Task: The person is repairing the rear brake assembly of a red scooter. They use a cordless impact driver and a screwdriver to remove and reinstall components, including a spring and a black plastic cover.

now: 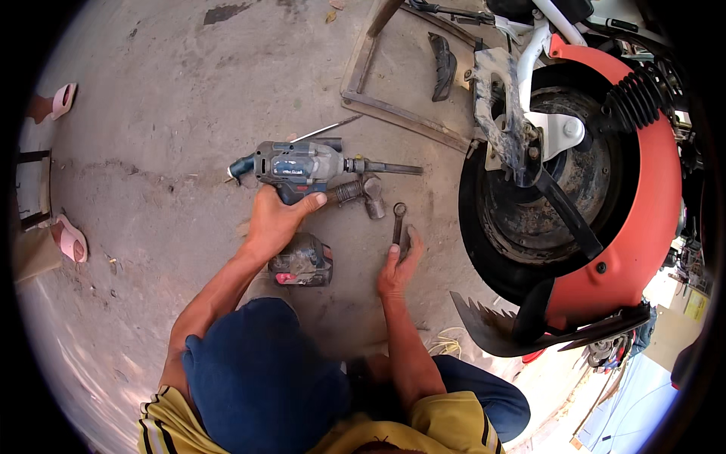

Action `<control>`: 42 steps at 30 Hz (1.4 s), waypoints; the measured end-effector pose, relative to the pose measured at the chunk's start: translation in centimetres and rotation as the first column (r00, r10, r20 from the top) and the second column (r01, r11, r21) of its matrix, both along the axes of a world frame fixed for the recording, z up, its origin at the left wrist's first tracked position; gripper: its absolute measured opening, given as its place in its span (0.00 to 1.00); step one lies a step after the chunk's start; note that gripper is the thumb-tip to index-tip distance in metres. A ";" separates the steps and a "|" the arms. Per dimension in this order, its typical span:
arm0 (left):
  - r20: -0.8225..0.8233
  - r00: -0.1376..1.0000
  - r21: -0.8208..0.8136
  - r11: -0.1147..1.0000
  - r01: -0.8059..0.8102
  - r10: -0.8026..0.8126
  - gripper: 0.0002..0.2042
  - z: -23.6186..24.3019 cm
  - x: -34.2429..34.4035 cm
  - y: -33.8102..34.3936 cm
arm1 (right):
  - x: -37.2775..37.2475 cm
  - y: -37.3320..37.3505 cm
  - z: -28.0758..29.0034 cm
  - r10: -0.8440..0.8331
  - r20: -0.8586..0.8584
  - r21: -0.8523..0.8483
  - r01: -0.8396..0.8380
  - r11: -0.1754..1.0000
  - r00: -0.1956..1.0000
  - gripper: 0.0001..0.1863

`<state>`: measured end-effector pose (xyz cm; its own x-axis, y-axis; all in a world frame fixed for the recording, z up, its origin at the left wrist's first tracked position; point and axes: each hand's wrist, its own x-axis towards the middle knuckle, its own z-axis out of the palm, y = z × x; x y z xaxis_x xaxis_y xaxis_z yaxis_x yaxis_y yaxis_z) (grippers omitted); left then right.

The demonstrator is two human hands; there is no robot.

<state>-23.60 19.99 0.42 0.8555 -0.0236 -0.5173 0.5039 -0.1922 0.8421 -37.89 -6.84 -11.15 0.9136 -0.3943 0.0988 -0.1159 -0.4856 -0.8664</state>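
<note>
With my left hand I am gripping the handle of a blue-and-grey impact wrench, its long socket pointing right. With my right hand I am pinching a short ring spanner. A hammer is lying between them on the ground. Farther right, a motorbike wheel is standing beneath a red fender.

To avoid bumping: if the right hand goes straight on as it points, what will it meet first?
Beyond the spanner at its fingers, the right hand would probably meet the power tool's long bar; depth is unclear.
</note>
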 end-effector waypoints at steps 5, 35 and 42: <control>-0.038 0.991 -0.053 0.990 0.128 -0.130 0.20 -5.1 -6.6 -3.2 | 1.9 0.2 3.2 -0.117 0.081 -0.138 0.127 0.982 0.990 0.35; 0.446 0.534 -0.701 0.651 -0.291 0.719 0.16 8.3 11.3 9.0 | 3.0 -1.3 1.6 0.086 -0.193 -0.476 -0.170 0.863 0.977 0.28; 0.367 0.705 -0.715 0.669 -0.204 0.607 0.14 8.7 11.7 3.4 | 3.1 -0.8 1.7 0.102 -0.215 -0.470 -0.194 0.861 0.971 0.28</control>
